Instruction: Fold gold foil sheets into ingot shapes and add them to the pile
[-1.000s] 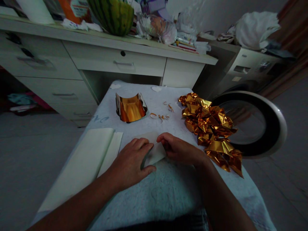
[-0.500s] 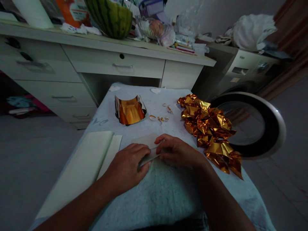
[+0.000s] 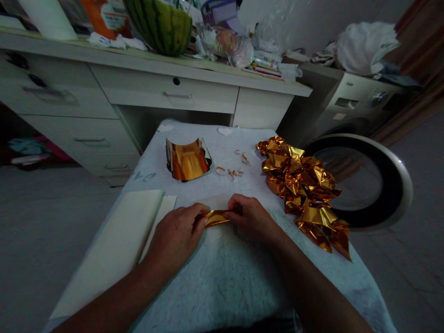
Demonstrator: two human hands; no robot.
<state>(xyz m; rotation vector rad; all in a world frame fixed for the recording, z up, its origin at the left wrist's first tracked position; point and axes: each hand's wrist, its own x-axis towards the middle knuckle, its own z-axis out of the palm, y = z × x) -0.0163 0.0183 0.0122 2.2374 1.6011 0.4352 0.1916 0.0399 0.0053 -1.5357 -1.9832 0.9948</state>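
Observation:
Between my two hands is a narrow, folded piece of gold foil paper (image 3: pixel 217 218), its shiny side showing. My left hand (image 3: pixel 180 231) pinches its left end, thumb in front. At the right end, my right hand (image 3: pixel 250 216) grips it with curled fingers. Just behind the foil, a pale sheet (image 3: pixel 217 201) lies flat on the cloth. Right of my hands sits a pile of folded and crumpled gold foil pieces (image 3: pixel 301 180). A curved stack of gold foil sheets (image 3: pixel 188 159) stands further back on the left, near thin gold scraps (image 3: pixel 233 172).
A pale blue cloth (image 3: pixel 236 277) covers the table. White paper sheets (image 3: pixel 114 240) lie along its left side. Beyond stands a white drawer counter (image 3: pixel 166 88) with a watermelon (image 3: pixel 161 27) on top. The open washing machine door (image 3: pixel 405 180) juts out at the right.
The piece between my hands has turned from its dull pale side to its shiny gold side. My left hand has shifted slightly left, and my right fingers have curled in.

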